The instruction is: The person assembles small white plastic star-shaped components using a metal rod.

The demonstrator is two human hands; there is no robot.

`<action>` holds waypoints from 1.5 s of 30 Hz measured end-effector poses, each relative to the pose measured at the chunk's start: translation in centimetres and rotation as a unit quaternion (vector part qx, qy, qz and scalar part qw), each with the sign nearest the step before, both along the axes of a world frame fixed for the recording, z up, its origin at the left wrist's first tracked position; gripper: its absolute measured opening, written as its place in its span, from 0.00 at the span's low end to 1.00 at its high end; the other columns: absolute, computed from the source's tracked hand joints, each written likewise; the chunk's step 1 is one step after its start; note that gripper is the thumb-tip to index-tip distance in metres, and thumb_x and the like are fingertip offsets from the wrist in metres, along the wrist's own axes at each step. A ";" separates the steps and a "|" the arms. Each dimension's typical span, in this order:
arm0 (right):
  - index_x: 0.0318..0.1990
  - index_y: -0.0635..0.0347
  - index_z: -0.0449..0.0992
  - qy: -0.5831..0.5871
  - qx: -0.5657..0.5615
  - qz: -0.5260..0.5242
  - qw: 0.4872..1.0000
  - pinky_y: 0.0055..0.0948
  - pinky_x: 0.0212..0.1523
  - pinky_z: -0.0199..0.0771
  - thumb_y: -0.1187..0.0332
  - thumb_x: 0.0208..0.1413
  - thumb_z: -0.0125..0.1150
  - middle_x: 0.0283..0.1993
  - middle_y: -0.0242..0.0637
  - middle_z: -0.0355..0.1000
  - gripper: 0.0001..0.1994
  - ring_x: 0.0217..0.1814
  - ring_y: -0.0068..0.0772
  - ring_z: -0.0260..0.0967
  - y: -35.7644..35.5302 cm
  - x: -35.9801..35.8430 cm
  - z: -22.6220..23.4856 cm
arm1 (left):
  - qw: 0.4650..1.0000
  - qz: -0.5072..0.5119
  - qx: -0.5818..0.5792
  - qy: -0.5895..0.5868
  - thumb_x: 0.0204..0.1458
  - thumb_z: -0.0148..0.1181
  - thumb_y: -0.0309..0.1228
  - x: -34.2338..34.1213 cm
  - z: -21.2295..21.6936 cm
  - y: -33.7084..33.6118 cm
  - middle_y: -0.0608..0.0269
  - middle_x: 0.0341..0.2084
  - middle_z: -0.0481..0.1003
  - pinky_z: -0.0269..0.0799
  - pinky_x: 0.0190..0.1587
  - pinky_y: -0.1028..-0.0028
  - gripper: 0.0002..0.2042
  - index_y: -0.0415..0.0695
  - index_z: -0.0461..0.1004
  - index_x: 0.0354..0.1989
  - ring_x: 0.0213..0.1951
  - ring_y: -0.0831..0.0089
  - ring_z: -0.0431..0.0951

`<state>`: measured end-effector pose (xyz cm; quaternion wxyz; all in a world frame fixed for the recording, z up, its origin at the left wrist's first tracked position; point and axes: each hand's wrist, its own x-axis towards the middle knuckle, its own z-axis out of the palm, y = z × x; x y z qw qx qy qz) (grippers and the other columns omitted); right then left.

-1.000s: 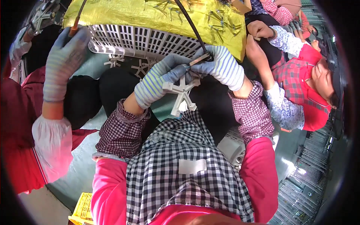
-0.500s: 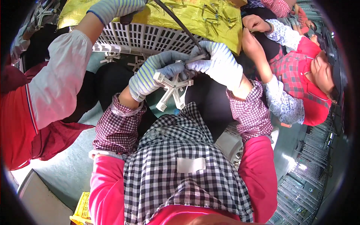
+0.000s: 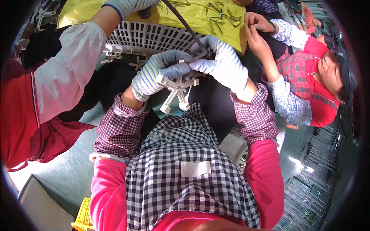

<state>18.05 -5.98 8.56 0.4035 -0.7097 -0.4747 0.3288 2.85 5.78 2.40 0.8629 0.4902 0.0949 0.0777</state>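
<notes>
A white plastic piece with several arms spreading like a star (image 3: 177,92) hangs below my left hand (image 3: 157,71). This hand wears a striped knit glove, its fingers closed on the piece's upper part. Close beside it, my right hand (image 3: 225,65), gloved alike, is closed around the lower end of a long dark rod (image 3: 181,20). The rod slants up and left to the top edge. A short grey metal bit (image 3: 198,57) shows between the two hands; its exact kind is hidden by the fingers.
Ahead, a yellow sheet (image 3: 181,17) with several small metal parts (image 3: 219,15) covers a white slotted crate (image 3: 135,36). A co-worker's gloved hand (image 3: 129,5) reaches in at left; another person's hands (image 3: 258,29) work at right. More white star pieces (image 3: 137,63) lie beyond my knees.
The rod's lower end and my right fingers have shifted slightly up and left. The left co-worker's arm has moved right, and a dark object shows on the sheet below that hand.
</notes>
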 end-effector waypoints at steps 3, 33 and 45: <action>0.39 0.64 0.72 0.059 -0.003 -0.001 0.998 0.21 0.38 0.68 0.70 0.41 0.69 0.31 0.34 0.72 0.17 0.34 0.20 0.67 0.1 -0.4 0.6 | 0.999 -0.013 -0.045 -0.007 0.51 0.56 0.26 0.1 -0.3 0.1 0.65 0.27 0.75 0.70 0.33 0.81 0.11 0.36 0.72 0.42 0.29 0.80 0.74; 0.41 0.60 0.74 -0.429 -0.059 0.054 0.900 0.33 0.38 0.70 0.76 0.39 0.66 0.37 0.41 0.73 0.17 0.35 0.41 0.71 -14.8 2.2 8.9 | 0.994 0.008 -0.092 0.059 0.53 0.53 0.26 0.1 0.0 -1.3 0.61 0.25 0.74 0.71 0.33 0.79 0.11 0.36 0.69 0.44 0.28 0.77 0.75; 0.40 0.53 0.77 -0.485 -0.051 0.085 0.869 0.33 0.31 0.69 0.72 0.40 0.65 0.36 0.36 0.72 0.14 0.31 0.37 0.70 -13.1 1.1 8.7 | 0.995 0.007 -0.082 0.056 0.52 0.53 0.26 -1.2 -0.6 -1.0 0.62 0.24 0.74 0.73 0.32 0.80 0.12 0.35 0.70 0.44 0.27 0.78 0.75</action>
